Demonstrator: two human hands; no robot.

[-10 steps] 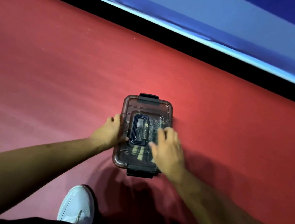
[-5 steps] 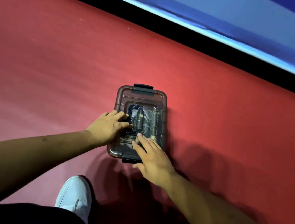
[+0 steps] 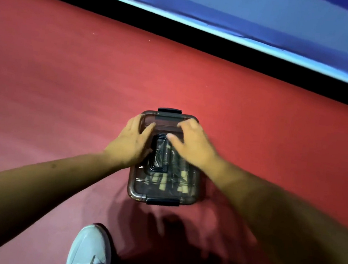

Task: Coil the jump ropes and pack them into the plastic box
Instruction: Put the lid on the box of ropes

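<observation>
box (image 3: 192, 190) sits on the red floor (image 3: 66, 80) right in front of us, lid (image 3: 166, 125) on, and we can make out the ropes (image 3: 173, 180) through it. our left hand (image 3: 133, 142) lies flat on the lid's far left part with fingers straight. our right hand (image 3: 193, 147) rests on the far right, fingers spread and a bit bent, gripping nothing, and there's a white shoe (image 3: 90, 250) nearer to us than the box.
</observation>
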